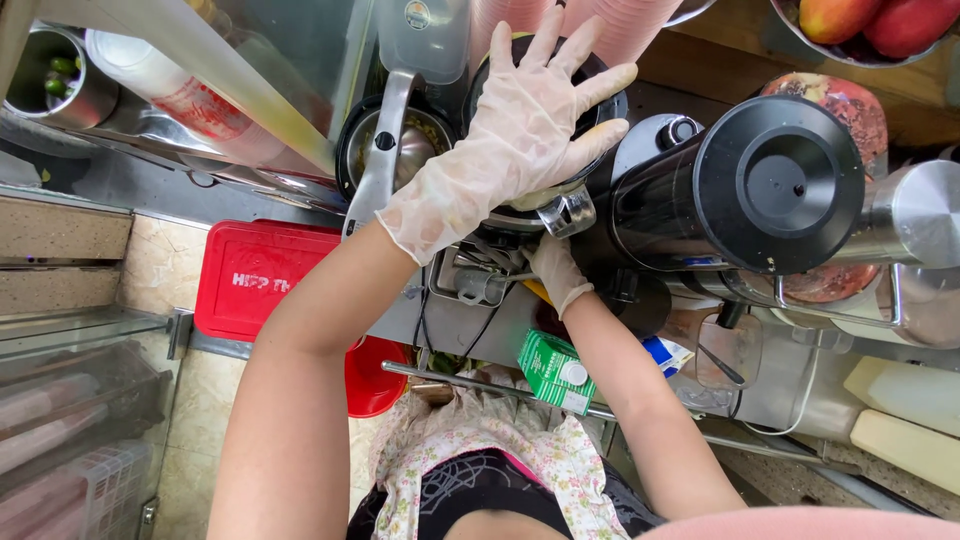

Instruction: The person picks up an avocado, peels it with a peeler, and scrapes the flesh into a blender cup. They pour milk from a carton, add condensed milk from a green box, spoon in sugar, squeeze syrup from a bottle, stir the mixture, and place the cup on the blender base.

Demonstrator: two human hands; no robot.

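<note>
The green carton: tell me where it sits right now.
In the head view the green carton lies low at centre, just under the right hand and forearm, above the floral apron.

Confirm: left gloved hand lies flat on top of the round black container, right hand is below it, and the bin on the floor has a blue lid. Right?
Not quite. The bin lid is red, not blue, as the head view shows. The rest holds: the left hand, gloved, lies spread flat on the round black container, and the right hand is below it.

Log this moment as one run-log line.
left hand: gloved, flat on black round container | right hand: gloved, under its rim | beside: black juicer lid | below: green carton
</note>
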